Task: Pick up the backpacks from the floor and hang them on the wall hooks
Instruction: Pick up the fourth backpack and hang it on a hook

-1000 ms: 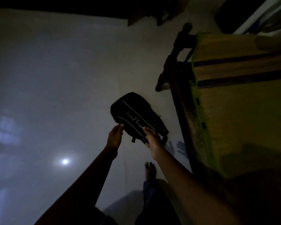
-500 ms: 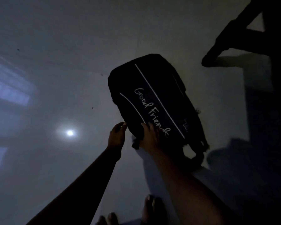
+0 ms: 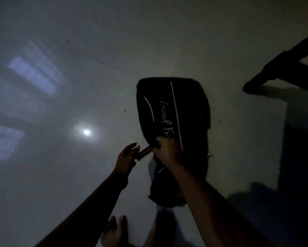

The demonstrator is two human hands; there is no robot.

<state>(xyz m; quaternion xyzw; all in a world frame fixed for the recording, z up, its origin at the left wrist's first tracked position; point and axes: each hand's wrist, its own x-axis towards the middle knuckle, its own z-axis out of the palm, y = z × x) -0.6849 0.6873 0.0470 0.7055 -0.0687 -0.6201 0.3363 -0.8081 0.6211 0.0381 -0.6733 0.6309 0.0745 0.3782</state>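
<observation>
The black backpack (image 3: 172,118), low over the floor (image 3: 78,175), was gripped at its near end by the right hand (image 3: 167,152), its strap (image 3: 144,152) pinched by the left hand (image 3: 127,155); lifting toward unseen hooks was judged next.

Very dim, soft; lamp glare (image 3: 86,132) on glossy floor (image 3: 78,175).

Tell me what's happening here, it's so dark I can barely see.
A person bends over a black backpack on a pale glossy floor. The right hand is closed on the bag's near end, and the left hand holds a short strap there. Whether the bag has left the floor is unclear. Bare feet show below, dark furniture at right. No wall hooks are in view.
</observation>
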